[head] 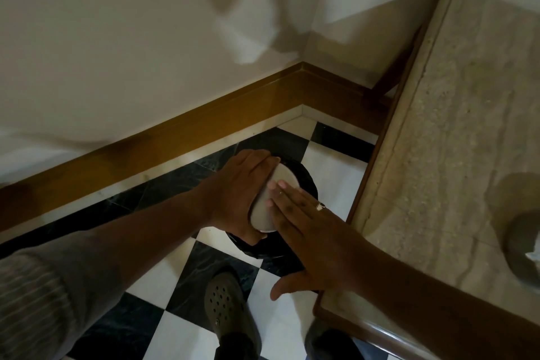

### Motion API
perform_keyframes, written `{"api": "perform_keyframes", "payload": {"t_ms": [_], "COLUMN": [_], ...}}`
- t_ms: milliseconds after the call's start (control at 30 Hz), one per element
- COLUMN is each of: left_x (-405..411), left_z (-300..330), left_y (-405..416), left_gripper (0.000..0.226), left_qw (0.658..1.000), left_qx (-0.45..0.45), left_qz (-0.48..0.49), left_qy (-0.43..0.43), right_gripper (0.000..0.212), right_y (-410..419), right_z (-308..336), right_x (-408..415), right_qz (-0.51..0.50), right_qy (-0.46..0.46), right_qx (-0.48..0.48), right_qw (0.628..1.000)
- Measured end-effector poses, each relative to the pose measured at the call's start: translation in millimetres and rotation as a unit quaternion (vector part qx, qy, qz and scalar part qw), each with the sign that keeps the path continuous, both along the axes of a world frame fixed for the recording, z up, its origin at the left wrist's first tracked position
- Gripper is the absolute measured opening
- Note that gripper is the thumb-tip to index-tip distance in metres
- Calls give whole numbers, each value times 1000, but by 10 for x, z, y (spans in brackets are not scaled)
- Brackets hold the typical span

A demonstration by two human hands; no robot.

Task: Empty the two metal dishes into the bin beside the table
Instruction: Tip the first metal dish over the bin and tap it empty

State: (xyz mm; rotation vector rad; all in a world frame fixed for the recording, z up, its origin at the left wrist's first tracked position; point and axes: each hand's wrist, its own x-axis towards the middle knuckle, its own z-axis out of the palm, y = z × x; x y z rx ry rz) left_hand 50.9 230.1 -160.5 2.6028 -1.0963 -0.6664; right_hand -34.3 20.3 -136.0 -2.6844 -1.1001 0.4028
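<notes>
That dish (273, 202) you're holding looks like dull brushed metal, matt grey. The bin (304, 175) liner is shiny black plastic. Your table (455, 131) top is rough, pitted stone with a wood edge, the floor (330, 166) is glossy tile, and your shoe (226, 307) is matt rubbery foam.

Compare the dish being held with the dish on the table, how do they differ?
The held dish is tipped on edge over the black bin; the table dish sits upright. The left hand grips the held one; nothing touches the table one. Both look metal and round.
</notes>
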Motion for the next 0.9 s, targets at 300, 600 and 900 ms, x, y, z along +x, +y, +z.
{"api": "perform_keyframes", "payload": {"t_ms": [300,600,900], "left_x": [91,-16,22], "left_z": [73,-4,52], "left_y": [-30,6,-65], "left_gripper": [130,133,123], "left_qw": [1000,1000,999], "left_qx": [-26,16,-22], "left_qz": [6,-10,-13], "left_qy": [-16,-5,-37], "right_gripper": [123,128,132], "right_y": [43,21,52], "right_z": [99,-10,6], "right_x": [-50,-56,13], "right_qz": [-56,-27,-50], "right_qy": [-13,32,60], "right_qx": [22,-1,4], "right_qw": [998,999,997]}}
